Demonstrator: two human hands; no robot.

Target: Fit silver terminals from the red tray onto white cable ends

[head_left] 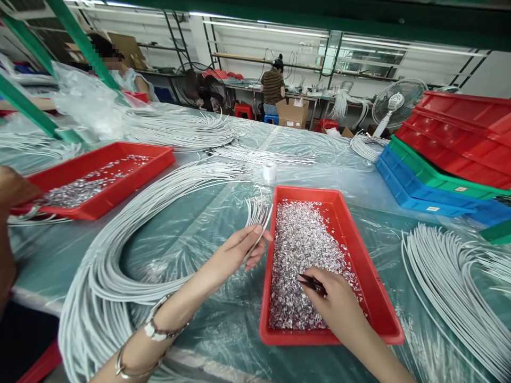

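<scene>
As the left hand [243, 249] grips white cables [256, 214] beside a red tray [373, 276], the right hand [339, 300] pinches dark tweezers [314, 285] over plentiful metal pieces [301, 247]; much work seemingly remains.

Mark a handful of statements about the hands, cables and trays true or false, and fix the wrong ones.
1. The left hand holds white cable. True.
2. The right hand is over the near tray, which has small shiny pieces in it. True.
3. The tool in the right hand is white. False: the tool is dark.
4. Bracelets circle the right wrist. False: the bracelets are on the left one.
5. Blue tops the stack on the right. False: red trays are uppermost, blue trays lowest.
</scene>
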